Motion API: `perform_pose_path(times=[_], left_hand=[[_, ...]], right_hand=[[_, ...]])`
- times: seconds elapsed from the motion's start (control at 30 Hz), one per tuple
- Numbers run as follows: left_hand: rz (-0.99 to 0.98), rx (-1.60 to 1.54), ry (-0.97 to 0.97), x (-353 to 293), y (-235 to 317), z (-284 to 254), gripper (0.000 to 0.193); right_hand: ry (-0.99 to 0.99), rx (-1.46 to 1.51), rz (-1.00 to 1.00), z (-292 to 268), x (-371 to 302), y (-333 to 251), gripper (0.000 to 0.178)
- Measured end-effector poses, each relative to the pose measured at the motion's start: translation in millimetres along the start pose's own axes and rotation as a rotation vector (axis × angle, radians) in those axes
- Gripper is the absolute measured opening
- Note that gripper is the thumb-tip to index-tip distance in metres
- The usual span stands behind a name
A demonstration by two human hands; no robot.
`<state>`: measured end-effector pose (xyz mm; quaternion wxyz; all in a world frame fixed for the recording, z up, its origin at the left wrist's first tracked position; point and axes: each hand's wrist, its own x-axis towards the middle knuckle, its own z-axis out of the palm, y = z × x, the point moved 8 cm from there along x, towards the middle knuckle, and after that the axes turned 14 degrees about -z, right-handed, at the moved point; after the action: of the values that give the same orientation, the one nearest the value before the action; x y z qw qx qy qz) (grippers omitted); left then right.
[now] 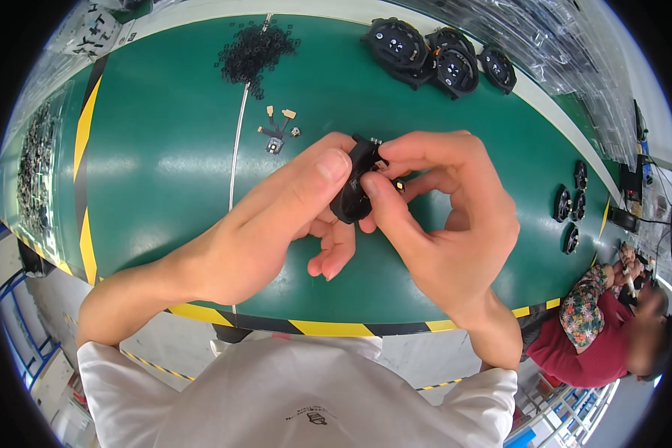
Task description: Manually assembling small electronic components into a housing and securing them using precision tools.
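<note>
Above the middle of the green mat, my left hand (265, 205) is closed around a black watch case (351, 198), tilted up on its edge. Its thumb presses the near left rim. My right hand (459, 213) pinches at the right side of the case, thumb and index finger against its opening. A small flex cable with a gold-coloured end (400, 186) shows between those fingers; the rest of it is hidden. On the mat beyond my left hand lies another flex cable (274, 138) with several gold tabs, beside a tiny metal part (296, 131).
A pile of small black frames (255, 56) lies at the back. Larger black watch cases (399, 46) sit back right, smaller round units (579, 198) far right. Clear packaging with small parts (41, 164) lies left. A co-worker in a red top (593, 340) sits at right.
</note>
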<state>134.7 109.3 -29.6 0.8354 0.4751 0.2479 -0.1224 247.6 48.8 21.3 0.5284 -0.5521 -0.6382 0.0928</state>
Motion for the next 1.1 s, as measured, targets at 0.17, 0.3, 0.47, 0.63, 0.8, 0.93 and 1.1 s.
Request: perform_pose_path(times=[0.17, 0.3, 0.47, 0.63, 0.8, 0.93, 1.1], left_hand=[[-0.017, -0.012, 0.023, 2.6, -1.1, -0.7, 0.067], [-0.006, 0.013, 0.028, 1.1, -0.7, -0.5, 0.066], [0.000, 0.019, 0.049, 2.5, -2.3, -1.0, 0.065], [0.002, 0.024, 0.048, 0.8, -1.8, -0.2, 0.062], [-0.019, 0.005, 0.017, 3.3, -3.1, -0.3, 0.058], [0.020, 0.008, 0.024, 3.5, -3.0, -1.6, 0.061], [-0.007, 0.107, 0.045, -2.4, 1.8, 2.9, 0.035]], right_hand=[[0.014, 0.007, 0.019, 0.5, -1.5, 1.5, 0.032], [0.009, -0.025, -0.015, 1.6, -2.3, -0.3, 0.032], [0.002, -0.065, -0.012, 1.7, -4.3, 0.6, 0.031], [0.015, -0.146, -0.076, 3.8, -2.1, -4.9, 0.031], [0.019, -0.182, -0.027, 2.0, -4.2, -3.2, 0.034], [-0.024, -0.254, -0.053, -0.8, -0.1, -3.9, 0.037], [0.013, 0.024, 0.203, 1.3, -3.0, 11.4, 0.035]])
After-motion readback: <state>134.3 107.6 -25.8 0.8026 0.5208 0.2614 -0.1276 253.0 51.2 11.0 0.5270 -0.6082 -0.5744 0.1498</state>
